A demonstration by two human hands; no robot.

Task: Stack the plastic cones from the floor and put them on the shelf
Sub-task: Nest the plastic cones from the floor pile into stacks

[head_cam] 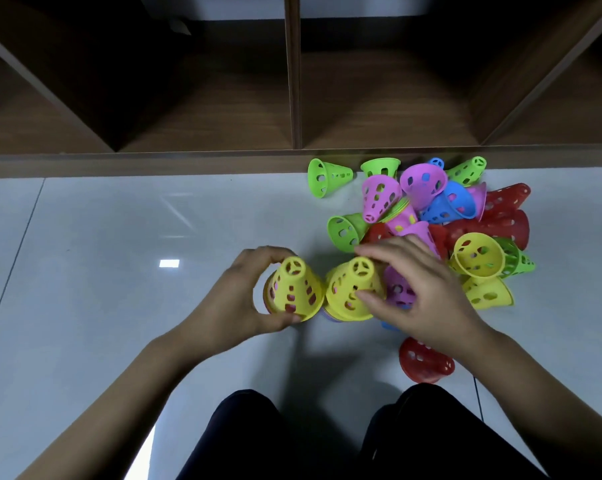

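We work from one view only: a wide-angle camera worn on the head, facing forward and steeply down. It sits close above the left hand and right hand; the floor fills mid-frame, the shelf spans the top, and the knees sit at the bottom.

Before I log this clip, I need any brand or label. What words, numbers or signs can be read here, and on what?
No text can be read anywhere.
Cones: only cut-out holes and no print, including the left yellow cone held by the left hand and the right yellow cone gripped by the right hand.
Shelf: plain wood, no label.
Floor: plain tile, no marking.
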